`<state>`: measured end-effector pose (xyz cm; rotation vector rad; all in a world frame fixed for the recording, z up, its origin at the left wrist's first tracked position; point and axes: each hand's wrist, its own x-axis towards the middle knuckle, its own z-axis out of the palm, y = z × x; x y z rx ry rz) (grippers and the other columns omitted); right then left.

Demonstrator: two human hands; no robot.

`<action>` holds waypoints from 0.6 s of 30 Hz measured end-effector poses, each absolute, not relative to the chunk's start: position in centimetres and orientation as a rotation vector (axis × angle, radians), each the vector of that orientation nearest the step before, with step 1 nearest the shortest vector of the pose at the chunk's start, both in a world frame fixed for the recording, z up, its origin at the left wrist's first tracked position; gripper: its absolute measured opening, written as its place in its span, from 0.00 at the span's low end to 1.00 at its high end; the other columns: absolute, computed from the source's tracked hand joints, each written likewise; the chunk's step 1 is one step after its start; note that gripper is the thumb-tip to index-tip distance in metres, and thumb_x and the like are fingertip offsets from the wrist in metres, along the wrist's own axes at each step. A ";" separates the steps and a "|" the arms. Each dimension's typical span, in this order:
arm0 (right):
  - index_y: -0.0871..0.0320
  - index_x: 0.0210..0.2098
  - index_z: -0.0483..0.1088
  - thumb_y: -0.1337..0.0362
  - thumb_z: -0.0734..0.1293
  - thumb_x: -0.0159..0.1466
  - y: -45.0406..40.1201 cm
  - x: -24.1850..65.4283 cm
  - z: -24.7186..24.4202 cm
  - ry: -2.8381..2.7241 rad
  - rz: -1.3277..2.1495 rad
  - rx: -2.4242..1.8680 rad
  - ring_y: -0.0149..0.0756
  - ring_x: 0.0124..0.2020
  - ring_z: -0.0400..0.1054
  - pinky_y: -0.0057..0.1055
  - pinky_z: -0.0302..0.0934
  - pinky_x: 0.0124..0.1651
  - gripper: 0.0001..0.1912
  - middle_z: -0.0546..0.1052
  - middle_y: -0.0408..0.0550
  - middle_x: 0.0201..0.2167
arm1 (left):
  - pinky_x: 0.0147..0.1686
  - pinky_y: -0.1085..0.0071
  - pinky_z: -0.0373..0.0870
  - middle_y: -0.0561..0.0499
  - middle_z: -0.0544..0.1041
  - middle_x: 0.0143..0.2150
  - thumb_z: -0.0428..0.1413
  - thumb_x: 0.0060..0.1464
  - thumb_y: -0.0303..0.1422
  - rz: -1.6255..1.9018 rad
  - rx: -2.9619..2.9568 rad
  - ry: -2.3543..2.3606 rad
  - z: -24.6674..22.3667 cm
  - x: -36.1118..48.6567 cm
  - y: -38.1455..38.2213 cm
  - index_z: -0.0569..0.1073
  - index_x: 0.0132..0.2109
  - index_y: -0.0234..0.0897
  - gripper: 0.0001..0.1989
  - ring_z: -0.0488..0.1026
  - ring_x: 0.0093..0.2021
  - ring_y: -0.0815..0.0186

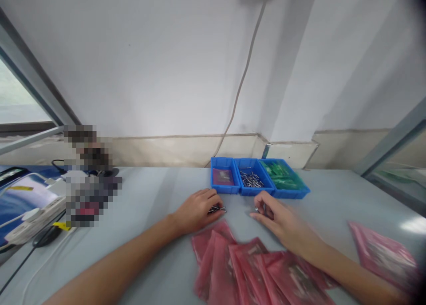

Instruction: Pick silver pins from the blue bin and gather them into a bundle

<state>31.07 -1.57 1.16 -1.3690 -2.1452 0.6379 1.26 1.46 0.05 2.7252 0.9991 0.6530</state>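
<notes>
My left hand (199,209) rests on the table with its fingers curled around several small metal screws (217,209), whose ends stick out by the thumb. To its right, my right hand (274,214) is raised a little, thumb and fingers pinched. A tiny silvery bit shows at its fingertips, too small to name. Below both hands lie several overlapping pink plastic bags (221,269), some with flat contents inside. Just beyond the hands, a blue bin (254,191) holds many loose screws like those in my left hand.
Beside the screw bin stand a blue bin with a pink bag (223,177) and a blue bin with green packets (282,176). Another pink bag (382,251) lies at right. A power strip (36,218), cables and a black mouse (48,236) occupy the left. A wall rises behind.
</notes>
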 end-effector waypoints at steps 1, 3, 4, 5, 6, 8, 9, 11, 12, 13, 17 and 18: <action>0.51 0.41 0.63 0.57 0.65 0.73 -1.6 31.1 1.2 -2.148 0.641 -1.366 0.38 0.31 0.64 0.33 0.58 0.34 0.07 0.72 0.41 0.32 | 0.46 0.65 0.71 0.48 0.77 0.45 0.56 0.72 0.37 0.655 2.724 1.000 0.0 1.3 1.4 0.73 0.46 0.39 0.06 0.74 0.45 0.61; 0.51 0.42 0.63 0.57 0.64 0.73 -1.6 31.1 1.2 -2.151 0.649 -1.360 0.38 0.31 0.65 0.33 0.58 0.35 0.07 0.72 0.41 0.32 | 0.46 0.65 0.71 0.48 0.77 0.44 0.56 0.71 0.37 0.658 2.720 1.003 0.0 1.2 1.4 0.73 0.46 0.39 0.06 0.74 0.45 0.61; 0.51 0.42 0.63 0.57 0.64 0.73 -1.6 31.1 1.2 -2.149 0.654 -1.359 0.38 0.31 0.65 0.33 0.58 0.35 0.07 0.72 0.41 0.32 | 0.45 0.65 0.71 0.48 0.77 0.44 0.56 0.71 0.37 0.660 2.719 1.005 0.0 1.2 1.4 0.73 0.46 0.40 0.06 0.74 0.45 0.60; 0.51 0.42 0.63 0.57 0.65 0.73 -1.6 31.1 1.2 -2.147 0.657 -1.361 0.38 0.31 0.65 0.33 0.58 0.35 0.06 0.72 0.41 0.32 | 0.45 0.65 0.71 0.48 0.77 0.44 0.56 0.71 0.37 0.662 2.719 1.005 0.0 1.2 1.4 0.73 0.46 0.40 0.07 0.74 0.45 0.60; 0.50 0.41 0.63 0.58 0.65 0.73 -1.6 31.1 1.2 -2.145 0.661 -1.365 0.37 0.31 0.64 0.33 0.58 0.35 0.06 0.72 0.41 0.32 | 0.46 0.65 0.71 0.48 0.77 0.45 0.56 0.71 0.37 0.663 2.720 1.003 0.0 1.2 1.4 0.73 0.46 0.40 0.07 0.74 0.45 0.60; 0.50 0.41 0.63 0.58 0.65 0.73 -1.5 31.1 1.2 -2.143 0.665 -1.374 0.37 0.30 0.63 0.33 0.57 0.34 0.06 0.72 0.40 0.32 | 0.46 0.65 0.71 0.48 0.77 0.45 0.56 0.72 0.37 0.663 2.725 0.996 0.0 1.2 1.4 0.73 0.46 0.40 0.07 0.74 0.45 0.60; 0.50 0.41 0.63 0.59 0.65 0.73 -1.5 31.1 1.2 -2.145 0.668 -1.375 0.37 0.30 0.63 0.33 0.57 0.34 0.06 0.72 0.40 0.32 | 0.46 0.65 0.71 0.48 0.77 0.45 0.56 0.72 0.37 0.659 2.727 0.994 0.0 1.2 1.4 0.73 0.46 0.39 0.06 0.74 0.45 0.60; 0.50 0.41 0.63 0.59 0.65 0.73 -1.5 31.1 1.1 -2.154 0.676 -1.378 0.37 0.30 0.63 0.33 0.57 0.34 0.06 0.71 0.40 0.31 | 0.45 0.66 0.70 0.48 0.77 0.45 0.56 0.72 0.37 0.648 2.728 0.998 0.1 1.2 1.4 0.73 0.46 0.39 0.06 0.74 0.45 0.60; 0.50 0.41 0.62 0.59 0.65 0.73 -1.5 31.1 1.2 -2.159 0.681 -1.379 0.37 0.30 0.63 0.33 0.56 0.34 0.06 0.71 0.40 0.31 | 0.45 0.66 0.70 0.48 0.77 0.45 0.56 0.72 0.37 0.644 2.728 1.002 0.1 1.3 1.4 0.73 0.46 0.39 0.06 0.74 0.45 0.60; 0.51 0.40 0.62 0.59 0.65 0.73 -1.6 31.1 1.2 -2.160 0.681 -1.382 0.37 0.30 0.63 0.33 0.56 0.34 0.07 0.71 0.40 0.31 | 0.45 0.66 0.70 0.48 0.77 0.45 0.56 0.71 0.37 0.641 2.727 1.005 0.1 1.3 1.4 0.73 0.46 0.39 0.06 0.74 0.45 0.60; 0.50 0.41 0.62 0.59 0.66 0.73 -1.7 31.0 1.3 -2.155 0.676 -1.390 0.37 0.30 0.63 0.33 0.56 0.34 0.07 0.71 0.40 0.32 | 0.46 0.66 0.70 0.48 0.77 0.45 0.56 0.71 0.37 0.638 2.724 1.004 0.0 1.3 1.5 0.73 0.46 0.39 0.06 0.74 0.45 0.60; 0.50 0.41 0.62 0.59 0.66 0.73 -1.7 31.0 1.4 -2.154 0.677 -1.389 0.37 0.30 0.64 0.33 0.56 0.34 0.07 0.72 0.40 0.32 | 0.46 0.66 0.70 0.48 0.77 0.45 0.56 0.71 0.37 0.640 2.724 1.004 0.0 1.3 1.4 0.73 0.46 0.39 0.06 0.74 0.45 0.60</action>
